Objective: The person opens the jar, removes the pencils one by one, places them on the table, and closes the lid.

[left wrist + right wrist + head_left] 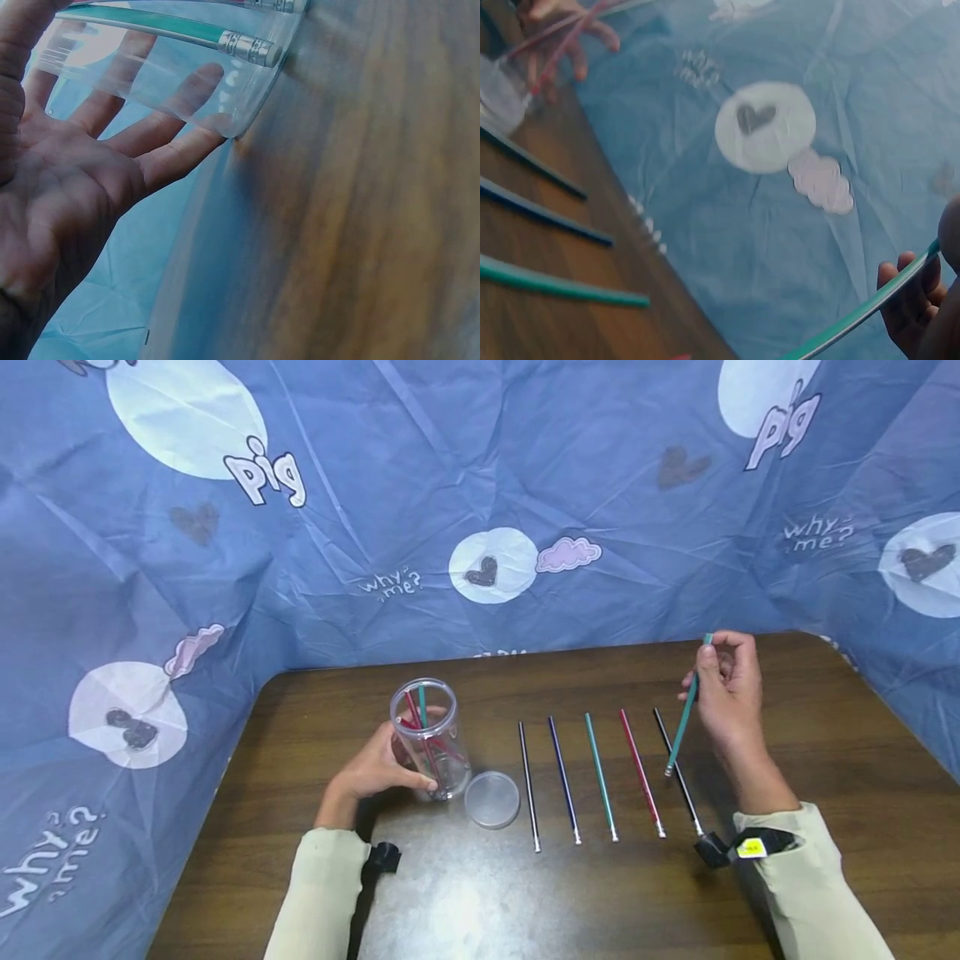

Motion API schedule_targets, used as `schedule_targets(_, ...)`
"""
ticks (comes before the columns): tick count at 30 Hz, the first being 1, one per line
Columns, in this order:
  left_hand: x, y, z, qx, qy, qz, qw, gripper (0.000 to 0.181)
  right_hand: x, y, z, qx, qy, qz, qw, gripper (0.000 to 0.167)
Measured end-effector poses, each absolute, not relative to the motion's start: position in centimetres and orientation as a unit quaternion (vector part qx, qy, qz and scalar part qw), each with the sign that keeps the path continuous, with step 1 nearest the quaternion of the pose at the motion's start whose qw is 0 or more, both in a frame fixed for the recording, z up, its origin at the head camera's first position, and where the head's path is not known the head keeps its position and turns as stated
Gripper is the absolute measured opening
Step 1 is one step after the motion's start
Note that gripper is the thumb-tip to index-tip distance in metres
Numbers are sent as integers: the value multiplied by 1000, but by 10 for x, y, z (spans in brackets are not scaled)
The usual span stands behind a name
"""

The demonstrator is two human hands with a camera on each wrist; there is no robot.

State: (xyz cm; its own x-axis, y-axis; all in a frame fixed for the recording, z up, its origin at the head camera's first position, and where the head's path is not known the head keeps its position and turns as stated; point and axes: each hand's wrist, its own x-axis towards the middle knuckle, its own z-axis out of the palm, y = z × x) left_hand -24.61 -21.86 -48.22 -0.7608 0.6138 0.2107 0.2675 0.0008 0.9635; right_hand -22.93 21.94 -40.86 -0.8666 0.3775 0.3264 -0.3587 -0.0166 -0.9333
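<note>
My left hand [378, 766] grips a clear plastic jar [455, 747] around its side, fingers behind and thumb in front. Inside the jar lean red pencils [428, 752] and a green pencil [157, 24], whose eraser end is near the jar's bottom in the left wrist view. Over the table's right side, my right hand [731, 689] pinches another green pencil [683, 727] near its upper end, eraser end slanting down. Below it lies a black pencil [686, 797], partly crossed by the held one in the head view.
A round clear lid [492, 800] lies right of the jar. Alongside are a black pencil [528, 785], a blue pencil [564, 781], a green pencil [602, 777] and a red pencil [642, 772], spaced in a row. A blue printed cloth [360, 627] hangs behind the wooden table [585, 902].
</note>
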Motion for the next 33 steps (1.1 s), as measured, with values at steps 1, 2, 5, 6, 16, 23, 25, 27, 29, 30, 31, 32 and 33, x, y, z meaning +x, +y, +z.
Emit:
schedule_targets(1,-246,-219,-482,319,693,632,136,93,-230,223,-410,-16,-659,707,257,8)
schedule_targets(2,-246,-219,-483,320,694,631,136,94,-230,227,-412,-26,-666,700,256,8)
schedule_targets(5,-246,-220,-483,318,694,632,135,93,-232,236,-420,-58,-709,659,244,8)
schedule_targets(6,-246,-220,-484,319,694,631,134,93,-232,239,-422,-69,-723,646,235,7)
schedule_targets(16,-245,-220,-484,328,694,628,127,90,-237,263,-437,-92,-832,521,168,25)
schedule_targets(23,-246,-220,-482,323,693,631,132,90,-239,276,-450,-83,-902,399,145,31)
schedule_targets(25,-246,-220,-482,322,694,630,132,91,-240,278,-455,-76,-916,371,135,32)
schedule_targets(27,-246,-220,-482,325,694,629,131,91,-241,280,-458,-68,-922,359,126,32)
schedule_targets(29,-246,-219,-482,322,692,632,134,91,-242,281,-460,-62,-926,354,118,31)
schedule_targets(30,-246,-219,-482,320,691,634,135,91,-242,282,-461,-57,-927,353,115,30)
schedule_targets(31,-246,-219,-482,318,691,635,137,91,-242,283,-462,-52,-928,351,114,29)
schedule_targets(32,-246,-219,-483,319,691,634,136,91,-242,283,-463,-49,-929,348,112,28)
schedule_targets(33,-246,-219,-482,318,691,635,137,91,-242,284,-465,-46,-931,346,111,27)
